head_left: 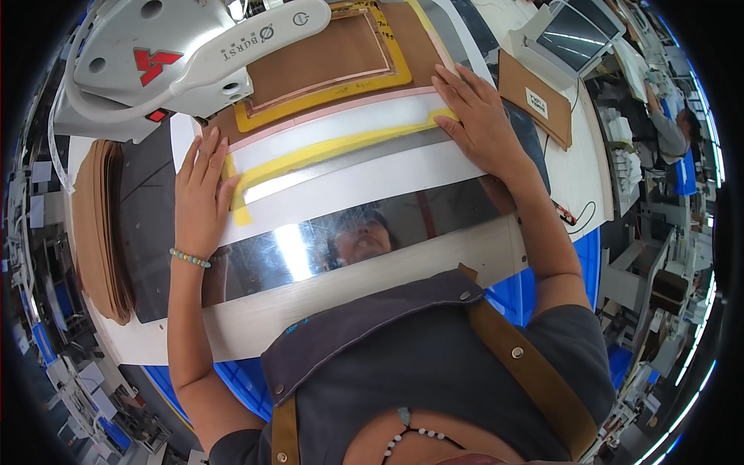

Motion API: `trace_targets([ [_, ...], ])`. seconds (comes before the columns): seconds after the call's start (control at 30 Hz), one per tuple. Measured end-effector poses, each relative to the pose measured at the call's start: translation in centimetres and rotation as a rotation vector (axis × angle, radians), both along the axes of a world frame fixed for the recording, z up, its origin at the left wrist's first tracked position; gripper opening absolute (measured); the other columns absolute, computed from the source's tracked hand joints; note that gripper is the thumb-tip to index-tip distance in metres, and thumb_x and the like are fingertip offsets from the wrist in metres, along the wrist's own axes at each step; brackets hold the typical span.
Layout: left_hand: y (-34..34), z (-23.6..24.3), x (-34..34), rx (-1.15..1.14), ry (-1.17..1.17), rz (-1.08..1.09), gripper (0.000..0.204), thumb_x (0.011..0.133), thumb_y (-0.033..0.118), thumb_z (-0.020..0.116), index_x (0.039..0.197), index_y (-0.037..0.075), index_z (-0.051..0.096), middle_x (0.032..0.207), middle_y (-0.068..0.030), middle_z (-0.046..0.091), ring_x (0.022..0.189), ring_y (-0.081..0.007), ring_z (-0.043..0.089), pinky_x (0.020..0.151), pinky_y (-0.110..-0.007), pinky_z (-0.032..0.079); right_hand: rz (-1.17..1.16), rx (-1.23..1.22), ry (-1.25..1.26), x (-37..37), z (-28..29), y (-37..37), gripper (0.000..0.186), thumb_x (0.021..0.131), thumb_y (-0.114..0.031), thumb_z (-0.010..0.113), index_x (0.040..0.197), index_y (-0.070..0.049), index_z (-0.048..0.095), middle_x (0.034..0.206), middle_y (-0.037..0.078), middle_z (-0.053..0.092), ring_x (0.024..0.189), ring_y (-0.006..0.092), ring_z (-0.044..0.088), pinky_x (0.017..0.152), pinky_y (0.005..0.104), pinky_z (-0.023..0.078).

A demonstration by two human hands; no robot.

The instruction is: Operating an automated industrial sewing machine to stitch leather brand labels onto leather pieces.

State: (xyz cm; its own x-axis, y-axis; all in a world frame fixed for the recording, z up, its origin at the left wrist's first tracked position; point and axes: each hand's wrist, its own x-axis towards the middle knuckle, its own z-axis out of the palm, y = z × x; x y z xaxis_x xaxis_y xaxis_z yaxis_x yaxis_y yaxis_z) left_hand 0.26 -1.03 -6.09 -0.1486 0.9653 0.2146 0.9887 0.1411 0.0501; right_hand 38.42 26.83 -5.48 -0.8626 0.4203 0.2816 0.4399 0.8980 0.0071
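My left hand lies with its fingers stretched out on the left edge of a white board, by a corner marked with yellow tape. On the far right side my right hand rests flat, fingers spread, at the right end of that tape and the edge of a brown sheet. Neither hand grips anything. Between and beyond them, a yellow rectangular frame with a copper-coloured inner border sits on the brown sheet. A pink strip runs along the sheet's near edge.
A grey machine head with a white handle overhangs the far left, hiding part of the frame. Nearer me lies a shiny metal plate. Brown sheets are stacked at left. A brown board and a screen stand at right.
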Motion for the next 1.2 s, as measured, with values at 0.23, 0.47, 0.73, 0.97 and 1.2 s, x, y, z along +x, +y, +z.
trace_targets([
  [0.23, 0.0, -0.4, -0.5, 0.036, -0.080, -0.033, 0.053, 0.105, 0.025, 0.061, 0.155, 0.010, 0.055, 0.168, -0.0072, 0.044, 0.158, -0.0331, 0.033, 0.128, -0.046, 0.028, -0.022, -0.032, 0.062, 0.2, -0.8, 0.5, 0.056, 0.109, -0.040, 0.055, 0.149, 0.000, 0.057, 0.162, 0.014, 0.048, 0.153, 0.0363, 0.036, 0.124, 0.0532, 0.029],
  [0.47, -0.5, -0.2, -1.1, 0.214, -0.062, -0.002, 0.044, 0.101, 0.020, 0.066, 0.142, 0.007, 0.065, 0.157, -0.0133, 0.056, 0.146, -0.0372, 0.050, 0.120, -0.048, 0.040, -0.023, 0.018, 0.054, 0.3, -0.7, 0.7, 0.054, 0.104, -0.033, 0.063, 0.153, -0.012, 0.058, 0.167, 0.009, 0.043, 0.154, 0.0342, 0.035, 0.125, 0.0500, 0.028],
  [0.73, -0.7, -0.5, -0.5, 0.187, 0.002, 0.042, 0.043, 0.100, 0.031, 0.069, 0.141, 0.014, 0.070, 0.157, -0.0127, 0.056, 0.146, -0.0381, 0.048, 0.117, -0.048, 0.042, -0.096, -0.062, -0.041, -0.2, -0.2, 0.2, 0.053, 0.111, -0.038, 0.049, 0.157, -0.012, 0.053, 0.171, 0.008, 0.038, 0.159, 0.0316, 0.029, 0.130, 0.0479, 0.021],
  [0.97, -0.7, -0.3, -0.5, 0.173, -0.011, 0.043, 0.043, 0.100, 0.033, 0.070, 0.139, 0.015, 0.071, 0.159, -0.0135, 0.054, 0.146, -0.0385, 0.048, 0.116, -0.048, 0.042, -0.073, -0.049, -0.044, 0.2, -0.4, 0.5, 0.055, 0.113, -0.043, 0.043, 0.158, -0.012, 0.051, 0.171, 0.008, 0.038, 0.160, 0.0320, 0.028, 0.130, 0.0476, 0.020],
  [1.2, -0.5, -0.1, -0.3, 0.150, -0.063, 0.053, 0.043, 0.099, 0.028, 0.071, 0.140, 0.015, 0.071, 0.157, -0.0120, 0.056, 0.143, -0.0359, 0.052, 0.117, -0.046, 0.043, -0.089, -0.067, -0.038, 0.1, -0.3, 0.4, 0.055, 0.113, -0.042, 0.045, 0.157, -0.010, 0.053, 0.170, 0.009, 0.040, 0.159, 0.0321, 0.029, 0.130, 0.0473, 0.021],
])
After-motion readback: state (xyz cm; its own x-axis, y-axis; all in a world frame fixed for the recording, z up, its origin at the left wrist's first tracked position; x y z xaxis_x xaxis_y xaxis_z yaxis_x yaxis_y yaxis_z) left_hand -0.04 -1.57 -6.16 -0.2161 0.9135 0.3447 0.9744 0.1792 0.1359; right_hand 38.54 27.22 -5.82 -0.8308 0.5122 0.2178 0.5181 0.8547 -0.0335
